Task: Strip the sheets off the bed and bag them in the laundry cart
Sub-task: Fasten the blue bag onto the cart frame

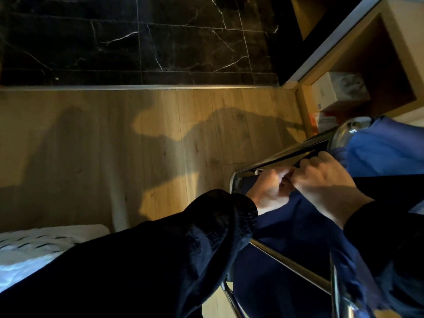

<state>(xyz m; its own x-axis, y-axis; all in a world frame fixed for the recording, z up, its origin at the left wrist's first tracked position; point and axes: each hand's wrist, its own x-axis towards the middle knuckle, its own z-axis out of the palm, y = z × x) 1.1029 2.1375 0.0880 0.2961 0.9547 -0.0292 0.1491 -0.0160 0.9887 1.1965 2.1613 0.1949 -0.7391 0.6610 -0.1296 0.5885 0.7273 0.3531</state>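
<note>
The laundry cart's chrome frame (284,262) stands at the lower right, with a dark blue cloth bag (296,228) hanging inside it. My left hand (268,191) and my right hand (325,180) meet at the frame's far bar, fingers curled and pinching the blue bag's top edge there. Both arms wear dark sleeves. A lighter blue cloth (378,145) lies bunched at the cart's far right end. A corner of white bedding (39,239) shows at the lower left. What lies inside the bag is hidden.
Wooden floor (114,145) spreads ahead, bounded by a black marble wall (137,42). A wooden shelf unit (358,72) at the upper right holds a white box (339,90). A white bed leg (119,203) stands on the floor left of the cart.
</note>
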